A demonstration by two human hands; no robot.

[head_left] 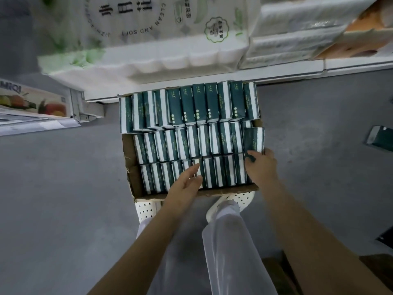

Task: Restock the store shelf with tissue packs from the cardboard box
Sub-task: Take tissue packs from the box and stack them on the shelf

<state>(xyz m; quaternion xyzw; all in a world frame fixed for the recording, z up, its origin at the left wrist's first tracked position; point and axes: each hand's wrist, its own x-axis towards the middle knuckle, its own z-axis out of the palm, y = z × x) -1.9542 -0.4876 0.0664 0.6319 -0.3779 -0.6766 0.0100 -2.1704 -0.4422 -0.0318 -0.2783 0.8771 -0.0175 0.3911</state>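
Observation:
An open cardboard box (130,158) lies on the grey floor below me, packed with three rows of dark green and white tissue packs (191,143). My right hand (260,165) grips one green pack (254,139) at the right end of the middle row; that pack stands raised above its neighbours. My left hand (187,179) reaches into the near row with fingers straight, touching the tops of the packs there. The store shelf edge (170,88) runs just beyond the box.
Large white packs of toilet rolls (148,39) fill the shelf above the box. A lone green tissue pack (380,140) lies on the floor at the right. A lower shelf with fruit-printed boxes (32,103) sits at the left. My white trousers and perforated shoes stand against the box's near edge.

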